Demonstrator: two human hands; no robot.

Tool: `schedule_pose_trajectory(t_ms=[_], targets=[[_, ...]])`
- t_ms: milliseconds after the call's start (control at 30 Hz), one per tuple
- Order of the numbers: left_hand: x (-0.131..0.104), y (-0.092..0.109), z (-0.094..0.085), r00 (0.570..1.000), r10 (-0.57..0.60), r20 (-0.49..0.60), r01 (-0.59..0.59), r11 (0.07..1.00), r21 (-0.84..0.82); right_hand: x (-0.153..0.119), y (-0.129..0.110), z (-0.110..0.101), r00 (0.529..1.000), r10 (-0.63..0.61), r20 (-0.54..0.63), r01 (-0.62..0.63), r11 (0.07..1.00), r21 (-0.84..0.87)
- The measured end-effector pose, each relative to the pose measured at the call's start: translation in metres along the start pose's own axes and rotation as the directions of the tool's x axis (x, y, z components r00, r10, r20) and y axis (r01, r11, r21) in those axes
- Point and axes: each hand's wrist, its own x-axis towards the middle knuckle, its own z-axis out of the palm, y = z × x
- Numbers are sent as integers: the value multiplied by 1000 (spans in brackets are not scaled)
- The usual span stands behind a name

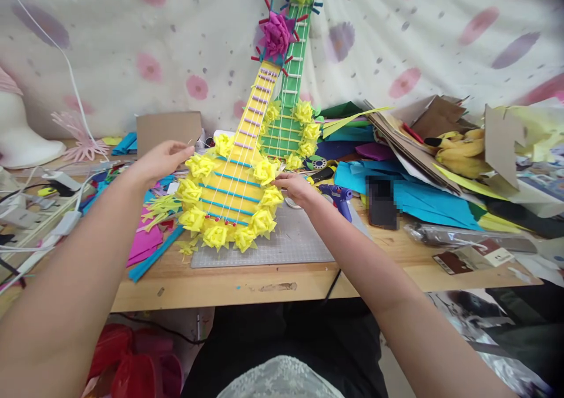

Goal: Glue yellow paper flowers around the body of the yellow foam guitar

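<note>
A yellow paper guitar (229,194) stands tilted on the grey cutting mat (304,245), its body ringed with yellow paper flowers. It has white strings, blue stripes and a purple paper flower (277,35) on its head. My left hand (167,158) is at the upper left edge of the body, fingers stretched toward a flower; whether they touch it I cannot tell. On the opposite side, my right hand (296,186) has its fingers closed at the body's right edge, by the flowers. Part of its grip is hidden. A similar green guitar (284,129) leans behind.
Right of the mat lie a blue glue gun (338,197), a phone (382,204), blue paper sheets (432,195) and piled cardboard (414,134). At left are paper scraps (145,236), white cables and power strips (26,222), and a white mannequin head (26,131). A patterned curtain hangs behind.
</note>
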Motion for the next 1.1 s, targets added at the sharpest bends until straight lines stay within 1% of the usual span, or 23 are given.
schedule_pose_trajectory(t_ms=[33, 100, 133, 200, 267, 333, 433, 500, 600, 667, 767, 867, 1000, 1100], targets=[[-3, -8, 0, 994, -48, 98, 58, 993, -106, 1, 1, -3, 1000, -8, 10, 8, 1000, -2], [-8, -20, 1, 970, -74, 230, 133, 958, -253, 5, 3, -7, 999, -32, 13, 33, 999, -15], [-9, -24, 1, 959, -98, 265, 181, 933, -310, 8, 4, -9, 999, -46, 9, 46, 999, -22], [-11, -29, 0, 946, -127, 297, 244, 885, -396, 11, 5, -11, 998, -65, 0, 65, 997, -38], [-12, -33, -1, 943, -128, 306, 260, 859, -441, 13, 4, -12, 998, -65, -4, 65, 997, -52], [-12, -38, -1, 945, -126, 302, 258, 855, -451, 12, 1, -12, 999, -40, -3, 39, 998, -57], [-12, -43, 3, 949, -157, 274, 266, 864, -427, 9, -7, -11, 1000, 27, 4, -27, 999, -43], [-13, -44, 6, 950, -170, 261, 265, 883, -389, 6, -12, -10, 999, 51, 0, -51, 998, -39], [-13, -45, 8, 949, -167, 268, 259, 897, -358, 3, -19, -10, 999, 53, -5, -53, 997, -56], [-12, -45, 8, 945, -172, 280, 272, 888, -371, 1, -22, -10, 999, 48, -1, -48, 997, -65], [-10, -47, 6, 937, -165, 307, 281, 877, -389, -1, -26, -9, 999, 38, 17, -36, 996, -76], [-8, -51, 7, 932, -158, 326, 279, 886, -369, 0, -29, -7, 998, 27, 50, -22, 996, -86], [-10, -57, 11, 944, -176, 280, 276, 888, -369, 3, -33, -4, 995, 50, 89, -41, 994, -99], [-12, -63, 15, 948, -188, 259, 278, 884, -376, 6, -32, -3, 993, 77, 85, -67, 991, -113]])
